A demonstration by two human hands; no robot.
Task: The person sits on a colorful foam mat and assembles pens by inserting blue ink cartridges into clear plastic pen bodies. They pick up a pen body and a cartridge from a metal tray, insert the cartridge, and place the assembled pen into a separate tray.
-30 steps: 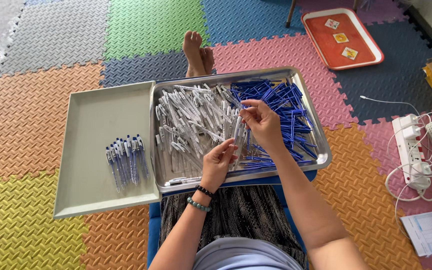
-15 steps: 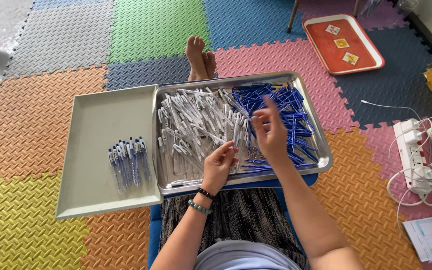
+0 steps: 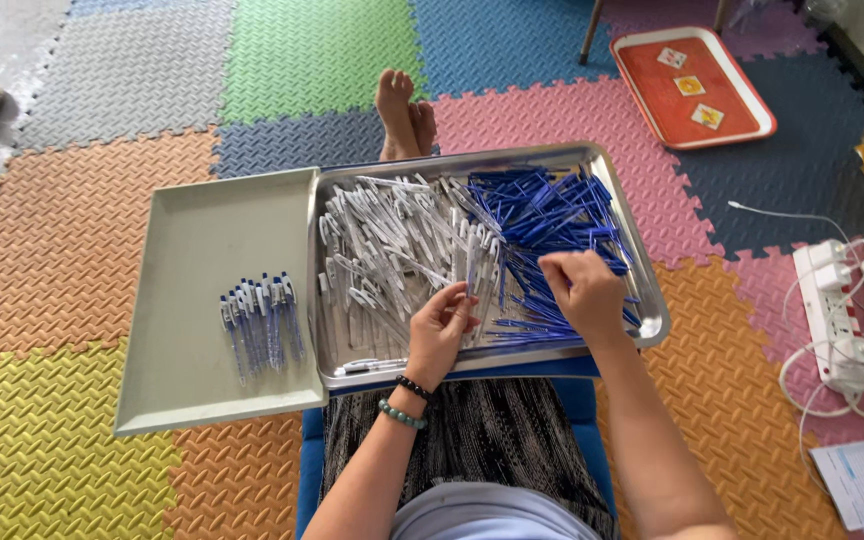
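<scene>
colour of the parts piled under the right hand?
Blue: thin pen refills heaped in the steel tray, under the right hand. Head view.

Finished pens [image 3: 262, 322] left of parts tray [image 3: 652, 318]

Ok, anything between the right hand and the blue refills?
Nothing visible. The right hand rests directly on the blue refills at the right end of the steel tray. The left hand, holding a white barrel, sits to its left, apart from it.
</scene>
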